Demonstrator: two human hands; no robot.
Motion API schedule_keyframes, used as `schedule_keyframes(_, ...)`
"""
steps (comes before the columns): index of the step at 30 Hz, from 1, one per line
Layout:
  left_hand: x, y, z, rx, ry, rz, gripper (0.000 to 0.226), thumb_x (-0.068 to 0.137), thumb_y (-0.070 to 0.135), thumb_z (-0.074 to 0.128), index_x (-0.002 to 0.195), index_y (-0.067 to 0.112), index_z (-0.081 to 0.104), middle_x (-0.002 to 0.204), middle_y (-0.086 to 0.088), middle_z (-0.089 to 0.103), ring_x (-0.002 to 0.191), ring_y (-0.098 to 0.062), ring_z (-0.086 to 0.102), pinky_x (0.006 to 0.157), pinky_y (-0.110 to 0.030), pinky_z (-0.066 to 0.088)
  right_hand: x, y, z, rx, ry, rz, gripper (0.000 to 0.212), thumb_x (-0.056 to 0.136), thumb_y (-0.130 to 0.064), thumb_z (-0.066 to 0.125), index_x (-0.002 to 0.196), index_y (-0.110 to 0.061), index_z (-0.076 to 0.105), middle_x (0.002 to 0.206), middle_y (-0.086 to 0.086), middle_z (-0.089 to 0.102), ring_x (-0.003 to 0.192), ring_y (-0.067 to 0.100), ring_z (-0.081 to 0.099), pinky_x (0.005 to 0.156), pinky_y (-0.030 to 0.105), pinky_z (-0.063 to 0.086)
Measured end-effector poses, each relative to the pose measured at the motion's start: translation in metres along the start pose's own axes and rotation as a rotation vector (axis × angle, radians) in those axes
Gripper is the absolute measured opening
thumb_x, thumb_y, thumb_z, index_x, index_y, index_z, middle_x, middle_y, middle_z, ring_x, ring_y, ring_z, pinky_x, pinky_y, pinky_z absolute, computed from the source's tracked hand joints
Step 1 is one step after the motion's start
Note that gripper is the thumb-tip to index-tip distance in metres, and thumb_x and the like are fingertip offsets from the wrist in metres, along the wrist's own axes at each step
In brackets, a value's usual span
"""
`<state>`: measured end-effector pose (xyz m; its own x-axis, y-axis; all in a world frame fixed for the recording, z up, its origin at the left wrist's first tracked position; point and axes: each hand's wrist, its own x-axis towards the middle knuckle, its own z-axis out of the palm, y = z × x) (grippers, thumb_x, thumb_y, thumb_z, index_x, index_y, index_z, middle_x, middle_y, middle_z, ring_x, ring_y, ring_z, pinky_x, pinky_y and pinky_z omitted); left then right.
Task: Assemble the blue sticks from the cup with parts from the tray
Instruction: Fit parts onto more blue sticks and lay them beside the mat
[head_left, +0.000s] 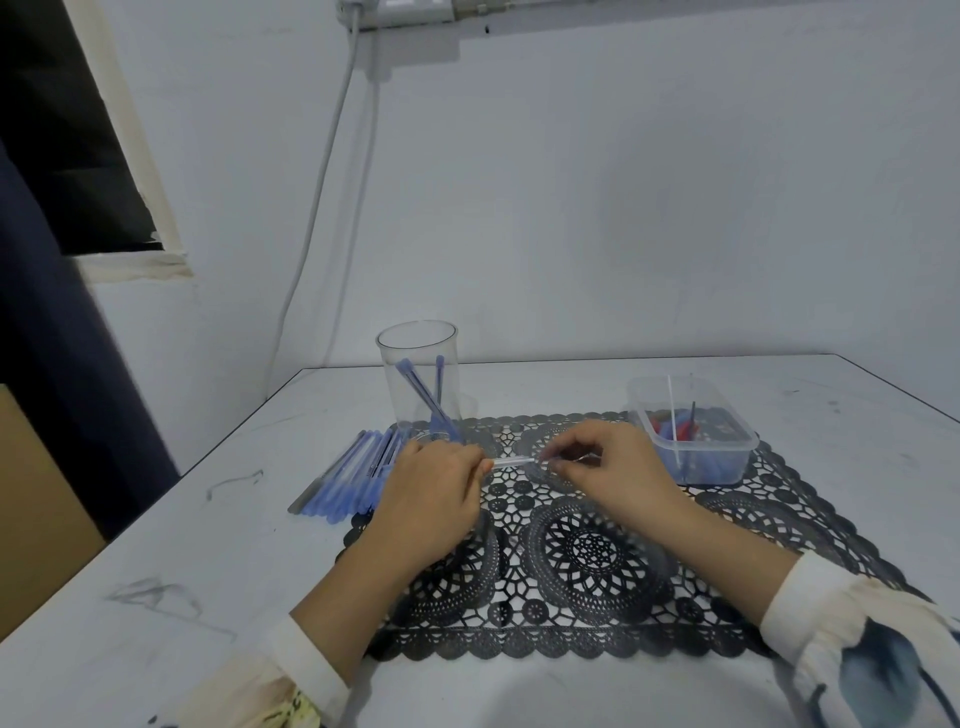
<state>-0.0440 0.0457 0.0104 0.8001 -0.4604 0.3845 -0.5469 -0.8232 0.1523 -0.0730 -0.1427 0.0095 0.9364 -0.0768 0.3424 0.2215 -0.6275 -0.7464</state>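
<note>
Mid-assembly: a thin clear tube (511, 461) held level.
My left hand (431, 488) and right hand (608, 467) each pinched an end; blue sticks (413, 382) stood in the clear plastic cup (387, 374). Next, probably a straight push.

I see a pale wall (623, 182), evenly lit | dark window (57, 114) with cream frame, upper left | navy curtain (78, 389) beside it | two grey cables (327, 156) drop from a fixture (400, 10) at top edge | white surface (156, 597), scuffed with grey marks | brown panel (31, 509) low on the left
</note>
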Motion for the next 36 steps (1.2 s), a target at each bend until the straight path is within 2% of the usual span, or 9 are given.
schedule_keyframes(4,0.000,0.001,0.000,-0.013,0.011,0.017,0.028,0.099,0.032,0.032,0.093,0.023,0.057,0.082,0.012,0.055,0.076,-0.009,0.044,0.096,-0.031,0.032,-0.003,-0.003,0.004,0.219,0.017,0.058,0.040,0.075,0.001,0.072,0.066,-0.037,0.070,0.079,-0.004,0.072,0.084,0.016,0.068,0.078,0.028,0.056)
schedule_keyframes(11,0.000,0.002,0.001,-0.043,0.022,0.049,0.027,0.098,0.031,0.033,0.092,0.022,0.058,0.080,0.013,0.053,0.079,-0.010,0.048,0.098,-0.031,0.031,-0.008,-0.006,0.008,0.335,-0.007,0.096,0.030,0.074,0.002,0.073,0.074,-0.028,0.071,0.081,0.002,0.072,0.084,0.019,0.068,0.080,0.037,0.056)
schedule_keyframes(20,0.000,0.001,0.001,-0.056,0.017,0.059,0.027,0.099,0.030,0.034,0.091,0.022,0.058,0.076,0.013,0.051,0.077,-0.011,0.048,0.095,-0.030,0.031,-0.010,-0.009,0.007,0.369,0.007,0.093,0.025,0.078,0.003,0.069,0.080,-0.022,0.070,0.081,0.004,0.072,0.080,0.020,0.069,0.077,0.030,0.057)
schedule_keyframes(27,-0.002,0.001,0.002,-0.060,0.020,0.108,0.025,0.099,0.031,0.034,0.076,0.026,0.044,0.064,0.012,0.042,0.071,-0.009,0.044,0.087,-0.027,0.030,-0.014,-0.013,0.005,0.404,-0.066,0.087,0.018,0.086,0.003,0.058,0.090,-0.012,0.067,0.082,0.019,0.069,0.066,0.016,0.063,0.068,0.023,0.055)
schedule_keyframes(30,-0.001,0.001,0.003,-0.067,0.022,0.131,0.026,0.099,0.030,0.035,0.075,0.026,0.043,0.064,0.012,0.043,0.070,-0.009,0.043,0.085,-0.026,0.031,-0.013,-0.012,0.006,0.398,-0.082,0.093,0.019,0.090,0.000,0.052,0.094,-0.012,0.066,0.079,0.016,0.067,0.061,0.011,0.060,0.062,0.019,0.053)
schedule_keyframes(36,-0.001,0.001,0.003,-0.070,0.038,0.131,0.025,0.099,0.030,0.034,0.081,0.023,0.051,0.072,0.011,0.049,0.073,-0.011,0.045,0.088,-0.029,0.033,-0.010,-0.007,0.006,0.362,-0.091,0.096,0.018,0.095,-0.010,0.048,0.104,-0.015,0.063,0.072,0.009,0.066,0.059,0.014,0.059,0.058,0.023,0.050)
